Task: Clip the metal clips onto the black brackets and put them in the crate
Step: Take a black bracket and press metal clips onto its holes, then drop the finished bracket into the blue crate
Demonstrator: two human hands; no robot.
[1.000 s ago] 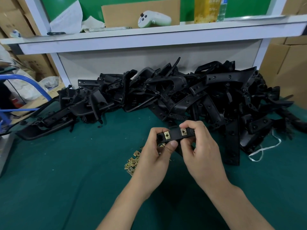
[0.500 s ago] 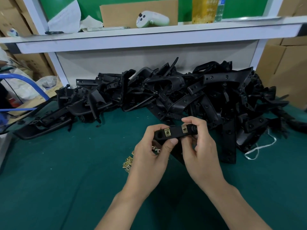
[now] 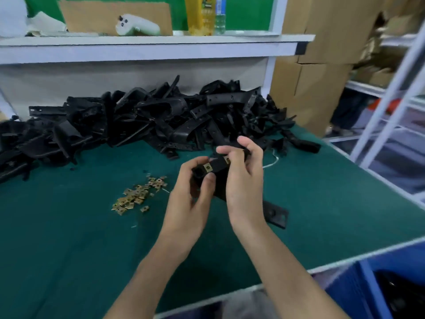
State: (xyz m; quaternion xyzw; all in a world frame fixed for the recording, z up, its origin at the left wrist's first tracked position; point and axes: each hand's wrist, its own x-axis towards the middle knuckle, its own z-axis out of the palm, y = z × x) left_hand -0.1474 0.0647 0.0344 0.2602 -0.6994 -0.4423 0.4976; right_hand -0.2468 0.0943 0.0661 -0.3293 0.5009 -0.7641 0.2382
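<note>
Surface (image 3: 69, 238): one, covered in dark green cloth, edged in white at the near and right sides.

Cardboard boxes (image 3: 322, 65): stacked at the right beyond the surface; no print can be read.

Pile of black brackets (image 3: 138, 120): heaped along the back of the surface under the shelf, too tangled to be counted.

Shelf (image 3: 149, 46): one, white, across the back above the pile.

Metal racking (image 3: 391, 88): pale, to the far right.

Crate (image 3: 358, 293): one, blue, below the near right corner of the surface; dark parts are seen inside, blurred.

Cardboard sheet (image 3: 110, 17): one, propped on the shelf.

Held bracket (image 3: 218, 180): one, black, raised above the middle of the surface, in front of the pile.

Left hand (image 3: 193, 203): fingers are curled round the left end of the held bracket, thumb just below a clip.

Right hand (image 3: 243, 180): fingers are curled over its right part.

Bracket end (image 3: 274, 214): flat, on the surface below the right hand; whether it belongs to the held bracket cannot be told.

Bottles: two on the shelf, one yellow (image 3: 201, 14), one clear (image 3: 220, 17); labels blurred, unreadable.

Controller (image 3: 135, 27): one, white, on the shelf.

Loose metal clips (image 3: 138, 194): brass-coloured, scattered left of the left hand; uncounted.

String (image 3: 271, 162): white, right of the right hand.

Fitted clips: two on the held bracket, left (image 3: 208, 168) and right (image 3: 227, 160).
</note>
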